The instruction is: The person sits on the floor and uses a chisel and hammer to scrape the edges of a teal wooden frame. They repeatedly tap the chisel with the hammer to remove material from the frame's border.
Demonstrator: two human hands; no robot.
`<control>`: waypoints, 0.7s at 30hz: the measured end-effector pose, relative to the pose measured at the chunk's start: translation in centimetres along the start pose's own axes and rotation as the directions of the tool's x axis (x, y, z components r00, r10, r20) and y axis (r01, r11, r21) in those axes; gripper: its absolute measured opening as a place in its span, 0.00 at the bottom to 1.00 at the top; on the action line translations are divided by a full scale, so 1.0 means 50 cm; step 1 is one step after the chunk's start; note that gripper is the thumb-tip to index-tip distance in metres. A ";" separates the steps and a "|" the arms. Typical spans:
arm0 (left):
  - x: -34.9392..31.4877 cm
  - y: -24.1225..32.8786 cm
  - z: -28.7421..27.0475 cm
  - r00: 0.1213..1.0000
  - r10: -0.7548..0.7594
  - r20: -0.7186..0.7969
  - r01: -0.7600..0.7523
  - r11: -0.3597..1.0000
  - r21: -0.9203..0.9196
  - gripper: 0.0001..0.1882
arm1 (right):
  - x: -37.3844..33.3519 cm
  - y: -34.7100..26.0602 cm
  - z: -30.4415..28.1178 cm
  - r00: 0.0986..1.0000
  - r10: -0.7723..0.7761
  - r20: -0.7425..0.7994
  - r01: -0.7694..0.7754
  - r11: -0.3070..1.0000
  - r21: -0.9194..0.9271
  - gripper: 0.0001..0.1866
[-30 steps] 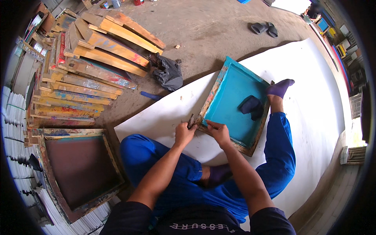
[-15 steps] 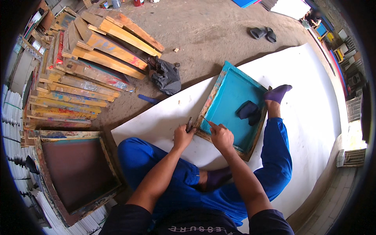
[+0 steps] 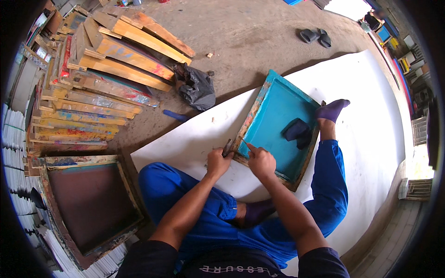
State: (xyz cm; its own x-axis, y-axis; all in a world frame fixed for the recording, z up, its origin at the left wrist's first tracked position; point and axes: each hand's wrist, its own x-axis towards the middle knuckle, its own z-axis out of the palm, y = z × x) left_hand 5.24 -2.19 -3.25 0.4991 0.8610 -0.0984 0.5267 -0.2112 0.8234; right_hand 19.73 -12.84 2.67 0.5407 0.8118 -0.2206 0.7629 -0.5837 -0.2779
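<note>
A wooden screen-printing frame (image 3: 251, 112) with teal mesh (image 3: 273, 120) lies tilted on a white sheet in front of me. My left hand (image 3: 219, 162) is closed at its near left corner, gripping a short dark metal tool (image 3: 227, 147) whose kind I cannot make out. Over the near end of the mesh, my right hand (image 3: 261, 162) is closed round a thin pointed tool (image 3: 245, 142), its tip by the frame's left rail. Most of that tool is hidden by the fingers. A dark folded cloth (image 3: 296, 129) rests on the mesh.
Many paint-stained wooden frames (image 3: 88, 106) stand stacked at the left, with a brown-meshed frame (image 3: 92, 204) nearer me. A black plastic bag (image 3: 195, 88) and a blue strip (image 3: 175, 115) lie beyond the white sheet (image 3: 371, 139). Sandals (image 3: 315, 37) are far off; my foot (image 3: 331, 110) touches the frame's right side.
The whole view has shifted slightly. Both hands keep nearly the same place at the frame's corner, still holding their tools.
</note>
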 end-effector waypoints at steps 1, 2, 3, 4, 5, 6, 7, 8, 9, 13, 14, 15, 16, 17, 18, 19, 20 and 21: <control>0.003 -0.004 0.000 1.000 0.008 -0.008 -0.008 1.000 0.017 0.15 | 0.003 0.013 0.001 1.000 -0.014 -0.014 0.014 0.999 0.038 0.19; 0.004 -0.006 0.001 1.000 0.007 -0.006 -0.007 0.998 0.054 0.15 | 0.006 0.023 0.005 1.000 -0.015 -0.022 0.017 0.997 0.076 0.19; 0.003 -0.008 0.002 1.000 0.011 -0.006 -0.011 1.000 0.029 0.15 | 0.009 0.033 0.010 0.999 -0.017 -0.030 0.020 0.993 0.114 0.19; 0.002 -0.009 0.002 1.000 0.003 0.004 -0.003 1.000 0.024 0.16 | 0.013 0.039 0.015 1.000 -0.006 -0.029 0.010 0.988 0.152 0.18; 0.002 -0.009 0.001 1.000 -0.006 0.012 0.006 0.999 0.034 0.16 | 0.019 0.044 0.019 1.000 -0.004 -0.001 0.004 0.982 0.190 0.18; 0.001 -0.008 0.000 1.000 0.019 -0.011 -0.019 1.000 0.004 0.16 | 0.023 0.050 0.023 1.000 0.004 -0.023 0.003 0.954 0.299 0.18; 0.001 -0.006 0.001 0.999 0.043 -0.034 -0.043 0.999 -0.012 0.16 | 0.031 0.055 0.024 1.000 0.005 -0.018 0.002 0.915 0.404 0.18; 0.000 -0.002 0.002 0.995 0.083 -0.063 -0.085 0.996 -0.021 0.16 | 0.028 0.058 0.026 1.000 0.021 -0.021 -0.009 0.883 0.470 0.18; 0.001 0.000 0.001 0.999 0.041 -0.033 -0.042 0.999 -0.020 0.16 | 0.028 0.062 0.026 0.999 -0.011 -0.044 0.027 0.923 0.385 0.18; 0.002 0.004 -0.009 1.000 -0.009 0.015 0.009 1.000 0.008 0.17 | 0.020 0.065 0.032 0.990 -0.056 -0.126 0.081 0.976 0.204 0.18; 0.003 0.004 -0.009 1.000 -0.010 0.015 0.010 1.000 0.025 0.17 | 0.024 0.066 0.034 0.993 -0.045 -0.113 0.075 0.959 0.272 0.18; 0.004 0.003 -0.009 1.000 -0.003 0.012 0.003 1.000 0.001 0.17 | 0.029 0.067 0.036 0.999 0.054 -0.006 -0.045 0.892 0.451 0.18; 0.004 0.001 -0.008 1.000 -0.002 0.012 0.002 1.000 -0.007 0.17 | 0.040 0.066 0.039 0.979 0.132 0.156 -0.201 0.758 0.621 0.18; 0.004 -0.002 -0.006 1.000 0.001 0.014 -0.001 1.000 -0.004 0.17 | 0.045 0.068 0.039 0.918 0.186 0.351 -0.393 0.563 0.727 0.18; 0.003 -0.005 -0.005 1.000 0.001 0.009 -0.001 1.000 -0.026 0.18 | 0.047 0.070 0.037 0.905 0.174 0.389 -0.420 0.518 0.745 0.17; 0.003 -0.009 -0.003 1.000 0.005 0.004 -0.004 0.999 -0.039 0.18 | 0.049 0.073 0.032 0.877 0.175 0.447 -0.475 0.459 0.751 0.17; 0.004 -0.013 0.000 1.000 0.016 -0.003 -0.016 0.999 -0.049 0.18 | 0.046 0.073 0.028 0.875 0.196 0.443 -0.480 0.479 0.735 0.17; 0.006 -0.018 0.002 1.000 0.000 0.012 0.000 1.000 -0.022 0.18 | 0.043 0.073 0.020 0.923 0.203 0.328 -0.380 0.620 0.686 0.17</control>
State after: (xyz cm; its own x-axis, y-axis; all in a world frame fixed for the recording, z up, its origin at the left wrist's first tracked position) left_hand 5.02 -1.78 -4.07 0.5072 0.8554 -0.1045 0.5117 -0.2014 0.8352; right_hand 23.34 -13.23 0.22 0.5380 0.6244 -0.5663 0.0246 -0.6831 -0.7299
